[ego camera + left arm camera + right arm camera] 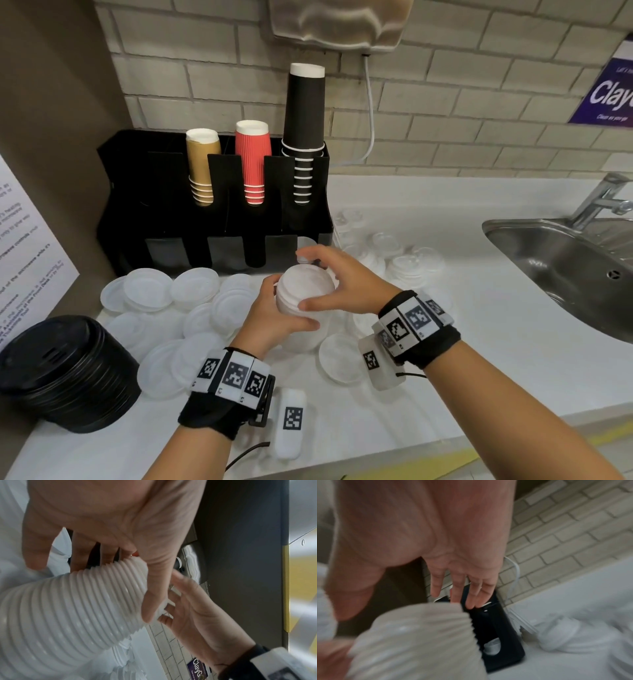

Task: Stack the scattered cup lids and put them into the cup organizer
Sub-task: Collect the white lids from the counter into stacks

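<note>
left hand (274,315) gripping white lid stack (303,294), right hand (337,282) spread above

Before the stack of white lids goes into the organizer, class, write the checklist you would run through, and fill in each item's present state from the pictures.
1. Left hand grips the stack of white lids round its side: ok.
2. Right hand steadies the stack: ok, fingers spread over its top, thumb at the side.
3. Lids nested evenly: ok in the left wrist view, where the ridges run regular.
4. Free front slot in the cup organizer: cannot tell; the rightmost slot already shows something white.
5. All scattered lids gathered: not ok, many lie on the counter.
</note>
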`<state>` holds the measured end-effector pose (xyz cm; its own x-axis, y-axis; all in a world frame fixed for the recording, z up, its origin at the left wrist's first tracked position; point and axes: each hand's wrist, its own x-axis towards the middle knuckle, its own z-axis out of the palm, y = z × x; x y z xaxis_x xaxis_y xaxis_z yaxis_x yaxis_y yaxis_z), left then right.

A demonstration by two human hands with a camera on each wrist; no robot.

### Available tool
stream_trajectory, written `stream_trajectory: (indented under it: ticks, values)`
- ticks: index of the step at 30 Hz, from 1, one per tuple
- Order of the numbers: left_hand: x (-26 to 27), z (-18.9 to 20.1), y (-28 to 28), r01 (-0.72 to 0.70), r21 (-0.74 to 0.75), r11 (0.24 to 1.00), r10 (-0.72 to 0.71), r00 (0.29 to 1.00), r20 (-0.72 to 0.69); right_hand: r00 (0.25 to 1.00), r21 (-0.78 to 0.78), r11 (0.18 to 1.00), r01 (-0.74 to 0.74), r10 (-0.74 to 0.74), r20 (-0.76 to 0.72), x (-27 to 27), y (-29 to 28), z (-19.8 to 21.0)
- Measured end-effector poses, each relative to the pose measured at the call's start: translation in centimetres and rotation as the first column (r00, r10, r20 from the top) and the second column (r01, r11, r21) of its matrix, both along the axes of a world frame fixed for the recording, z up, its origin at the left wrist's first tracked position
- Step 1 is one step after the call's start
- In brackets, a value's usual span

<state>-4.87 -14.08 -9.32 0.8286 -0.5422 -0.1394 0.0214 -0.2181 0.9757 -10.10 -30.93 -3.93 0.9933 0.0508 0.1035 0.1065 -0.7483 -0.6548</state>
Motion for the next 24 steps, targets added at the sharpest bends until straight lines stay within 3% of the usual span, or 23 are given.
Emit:
stream_trajectory:
  ticks: [3, 5, 8, 11, 17, 24]
  values:
    - [0.0, 0.4, -0.1, 0.012, 0.010, 1.000, -0.012, 1.000, 0.016, 0.977, 0.114, 0.972, 0.205, -0.210, 0.028, 0.3, -3.3, 0.1]
    - [0.0, 0.6, -0.2, 0.019, 0.009, 1.000, -0.020, 1.000, 0.022, 0.895, 0.096, 0.891, 0.445, -0.440, -0.071, 0.9, -7.3, -0.1]
    - [-0.1, 0.7, -0.3, 0.030, -0.011, 0.999, -0.030, 0.999, 0.029, 0.697, -0.215, 0.754, 0.621, -0.656, -0.289, 1.5, -13.0, -1.1]
    - [-0.2, 0.9, -0.3, 0.019, -0.014, 1.000, -0.019, 0.999, 0.033, 0.575, -0.451, 0.683, 0.575, -0.729, -0.372, 1.9, -16.1, -3.0]
    - [-0.2, 1.0, -0.2, 0.018, 0.004, 1.000, -0.018, 1.000, 0.024, 0.564, -0.582, 0.660, 0.476, -0.736, -0.373, 3.2, -17.8, -5.1]
    - [-0.2, 1.0, -0.3, 0.016, 0.000, 1.000, -0.016, 1.000, 0.026, 0.595, -0.569, 0.666, 0.482, -0.726, -0.346, 3.8, -17.3, -4.3]
